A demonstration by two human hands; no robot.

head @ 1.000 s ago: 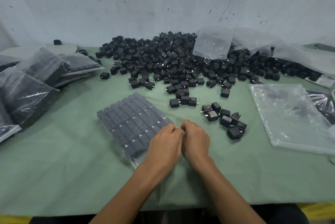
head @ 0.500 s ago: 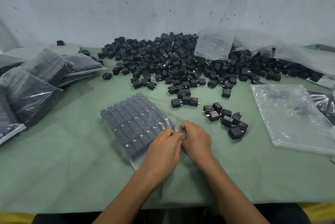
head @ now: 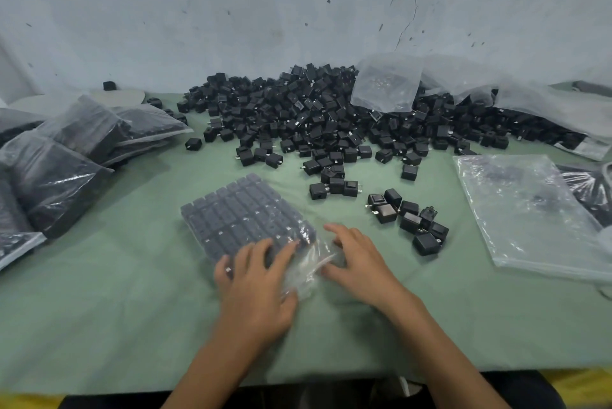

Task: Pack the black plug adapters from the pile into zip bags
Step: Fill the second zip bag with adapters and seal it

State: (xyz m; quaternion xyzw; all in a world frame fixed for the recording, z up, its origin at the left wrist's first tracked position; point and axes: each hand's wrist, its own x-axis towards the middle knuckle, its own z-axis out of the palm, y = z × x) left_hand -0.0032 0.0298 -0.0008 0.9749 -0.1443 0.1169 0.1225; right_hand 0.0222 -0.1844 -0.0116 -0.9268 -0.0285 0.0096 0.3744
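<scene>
Sealing step, I judge, lower centre of frame: my left grip (head: pixel 258 279) lies spread flat on the filled zip bag (head: pixel 251 233), and my right grip (head: pixel 361 263) is spread on its crinkled clear mouth. Inside, matte black cubic plug adapters (head: pixel 222 210) form a tight grid. The next move calls for the glossy empty bag (head: pixel 530 210), middle right, and the loose pile (head: pixel 314 123), upper centre.

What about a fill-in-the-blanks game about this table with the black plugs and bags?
The left hand rests flat on the filled zip bag, which lies on a ____ cloth.
The stacked full bags lie on the person's ____ side.
The flat clear bag lies to the ____ of the right hand.
Behind the pile of loose adapters stands a cracked ____.
Missing words: green, left, right, wall.
</scene>
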